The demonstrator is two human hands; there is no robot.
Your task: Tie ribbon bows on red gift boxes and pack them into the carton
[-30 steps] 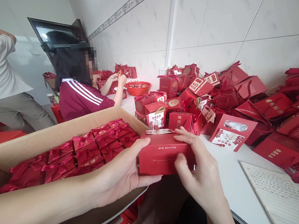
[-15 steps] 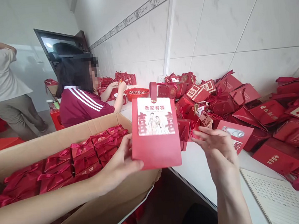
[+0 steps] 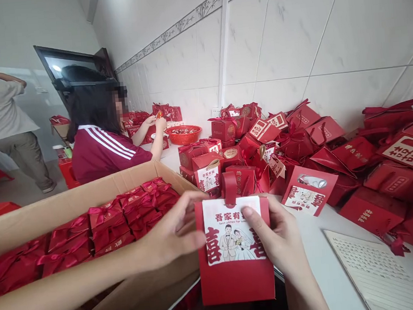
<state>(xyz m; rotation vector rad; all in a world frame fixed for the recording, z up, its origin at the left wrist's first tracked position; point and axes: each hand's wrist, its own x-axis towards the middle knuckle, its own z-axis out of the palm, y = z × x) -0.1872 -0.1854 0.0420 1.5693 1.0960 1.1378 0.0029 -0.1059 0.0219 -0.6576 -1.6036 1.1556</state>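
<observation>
A red wedding gift box [image 3: 237, 282] with a ribbon loop on top and a label of a cartoon couple is held upright before me. My right hand [image 3: 285, 242] grips its upper right side, thumb pressed on the label and fingers behind. At the left edge, my left hand [image 3: 172, 237] is spread loosely, its thumb overlapping the box's edge and its fingertips near the upper left corner. Whether those fingertips touch the back is hidden. Left of me, a cardboard carton [image 3: 150, 172] holds rows of red boxes with bows [image 3: 107, 217].
Many red gift boxes [image 3: 302, 141] are piled along the wall on the white table [image 3: 310, 261]. A handwritten notebook [image 3: 373, 266] lies at right. Beyond, a person in a maroon shirt [image 3: 108, 151] works near a red basin [image 3: 185, 133]; another person [image 3: 4, 115] stands far left.
The gift box has come lower and closer. My right hand has moved in from the side and taken hold of it, while my left hand has loosened from its lower left edge.
</observation>
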